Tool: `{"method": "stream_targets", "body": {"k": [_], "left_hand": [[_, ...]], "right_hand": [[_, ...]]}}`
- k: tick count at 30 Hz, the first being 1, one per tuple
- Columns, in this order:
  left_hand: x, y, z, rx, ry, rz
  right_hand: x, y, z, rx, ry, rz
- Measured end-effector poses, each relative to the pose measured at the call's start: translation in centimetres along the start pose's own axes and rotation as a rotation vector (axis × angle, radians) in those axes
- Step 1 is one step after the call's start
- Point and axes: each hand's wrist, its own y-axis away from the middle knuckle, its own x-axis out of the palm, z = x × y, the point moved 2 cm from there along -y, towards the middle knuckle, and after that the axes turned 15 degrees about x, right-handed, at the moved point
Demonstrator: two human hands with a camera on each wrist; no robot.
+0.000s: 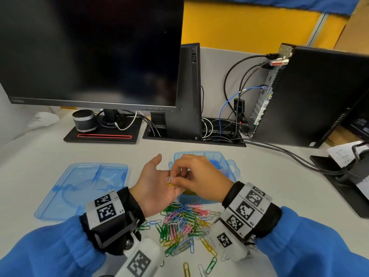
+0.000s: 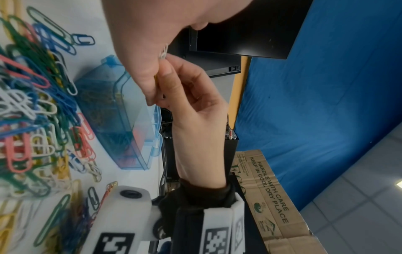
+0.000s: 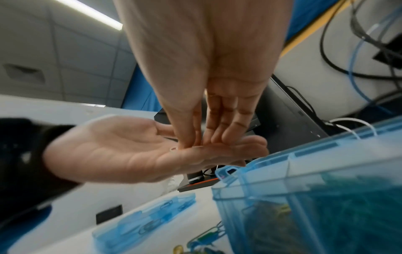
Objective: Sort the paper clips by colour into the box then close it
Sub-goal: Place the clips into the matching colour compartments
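**Picking clips from an open palm above the box**

Left hand [image 1: 154, 183] held flat, palm up, fingers relaxed, serving as a tray just above the near-left corner of the blue box [image 1: 233, 172]. Right hand [image 1: 196, 176] arched over it, thumb and fingertips pinching at a white clip [image 1: 169, 179] lying on the palm, with a yellow clip [image 1: 171, 184] beside it. Mixed pile of paper clips [image 1: 183, 224] spread along the near edge of the surface, just in front of the box. Box open, compartments already partly filled, yellow nearest, blue farther back. Lid [image 1: 83, 186] lying flat to the left of the box, well apart from it.

Likely handling: light, thin, springy wire with a slick coating; prone to hooking together in the heap and sliding off skin. Best taken across the two long sides with thumb and forefinger, one at a time, with a small shake to free any tangled neighbour. Much sorting left; closing still far off.
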Motion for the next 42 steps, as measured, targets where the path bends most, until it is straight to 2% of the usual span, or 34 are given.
{"method": "stream_targets", "body": {"k": [6,9,12,16,19,22,24,26,28,31,34,35,37,40,42], "left_hand": [[0.2,-0.3,0.2,-0.007,-0.067,0.028],[0.5,-0.8,0.2,0.047,-0.179,0.007],[1.0,-1.5,-0.1,0.159,-0.351,-0.022],[1.9,-2.1,0.1,0.288,-0.622,0.065],[2.2,-2.2,0.8,0.285,-0.749,0.140],[2.2,-2.3,1.3,0.241,-0.793,0.222],[2.2,-2.2,1.1,0.249,-0.764,0.248],[2.4,-2.2,0.7,0.281,-0.765,0.281],[2.6,-1.8,-0.1,0.363,-0.947,0.342],[2.2,-1.0,-1.3,0.510,-1.494,0.520],[0.3,-0.8,-1.3,0.441,-2.083,0.581],[-0.4,-0.9,-1.2,0.399,-2.172,0.574],[-0.6,-1.0,-1.2,0.411,-2.144,0.506],[0.8,-2.6,-2.8,0.631,-2.141,0.285],[2.0,-5.2,-3.5,0.652,-2.313,0.261]], "right_hand": [[-0.4,-0.1,-0.9,0.009,-0.132,0.044],[-1.6,-0.5,-1.7,0.052,-0.199,-0.047],[-3.6,-1.1,-2.8,0.094,-0.226,-0.171],[-5.9,-1.7,-4.3,0.160,-0.234,-0.255],[-6.3,-1.9,-5.2,0.198,-0.200,-0.281],[-5.9,-2.3,-6.1,0.274,-0.140,-0.286],[-5.6,-2.7,-6.5,0.320,-0.111,-0.296],[-5.4,-2.9,-6.5,0.354,-0.075,-0.242],[-5.2,-2.6,-6.4,0.382,0.012,-0.137],[-6.1,-1.2,-6.2,0.396,0.096,-0.132],[-7.2,0.9,-6.6,0.398,0.123,-0.157],[-7.4,1.7,-6.9,0.400,0.134,-0.144],[-7.5,3.2,-7.5,0.413,0.164,-0.114],[-7.7,5.1,-8.1,0.441,0.171,-0.072],[-7.9,5.8,-8.3,0.457,0.156,-0.082]]}}
